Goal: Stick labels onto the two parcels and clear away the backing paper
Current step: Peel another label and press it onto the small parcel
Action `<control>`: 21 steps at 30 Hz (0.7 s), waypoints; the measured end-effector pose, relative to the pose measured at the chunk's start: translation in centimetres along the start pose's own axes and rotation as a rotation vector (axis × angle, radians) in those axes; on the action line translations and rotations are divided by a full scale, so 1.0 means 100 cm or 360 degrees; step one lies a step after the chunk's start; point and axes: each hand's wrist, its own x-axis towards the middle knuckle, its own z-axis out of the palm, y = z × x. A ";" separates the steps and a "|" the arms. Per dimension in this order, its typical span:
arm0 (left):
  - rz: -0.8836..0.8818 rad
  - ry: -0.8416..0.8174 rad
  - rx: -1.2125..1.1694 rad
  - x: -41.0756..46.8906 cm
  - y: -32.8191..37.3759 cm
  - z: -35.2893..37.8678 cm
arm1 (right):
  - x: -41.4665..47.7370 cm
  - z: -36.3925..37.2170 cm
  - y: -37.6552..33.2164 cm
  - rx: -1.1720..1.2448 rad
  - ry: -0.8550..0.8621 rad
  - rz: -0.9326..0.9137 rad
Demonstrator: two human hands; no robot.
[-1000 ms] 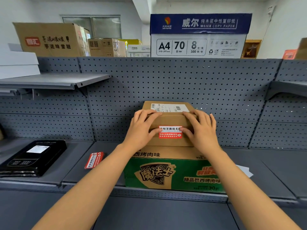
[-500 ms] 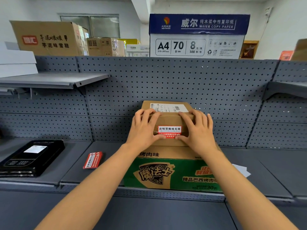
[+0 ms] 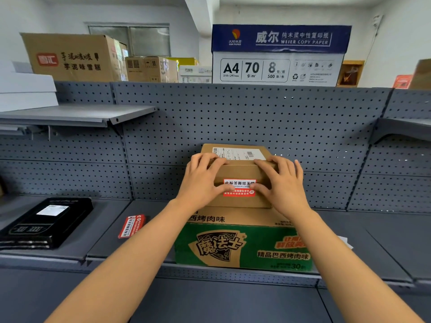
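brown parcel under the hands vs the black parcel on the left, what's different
The brown parcel is boxy cardboard; the black parcel is flat. The brown parcel sits on a green carton, the black parcel directly on the shelf. The brown parcel has a red label pressed by the left hand and right hand; the black parcel shows none. Both carry a white label on top.

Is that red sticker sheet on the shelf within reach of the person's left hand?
Probably yes: the red sticker sheet lies uncovered beside the left forearm; the left hand only needs to lift off the small parcel.
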 end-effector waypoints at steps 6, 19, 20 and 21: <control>0.0012 0.0025 -0.0118 0.001 -0.005 0.003 | 0.000 -0.001 0.004 0.0030 0.0049 -0.0001; -0.0224 0.0057 -0.0290 -0.001 -0.032 0.003 | -0.003 -0.012 -0.033 0.0181 0.0266 -0.0095; -0.0310 0.0068 -0.0314 -0.001 -0.035 0.002 | -0.004 -0.015 -0.046 0.0195 0.0265 -0.0115; -0.0398 0.0084 -0.0336 -0.001 -0.037 0.000 | -0.004 -0.018 -0.058 0.0220 0.0252 -0.0146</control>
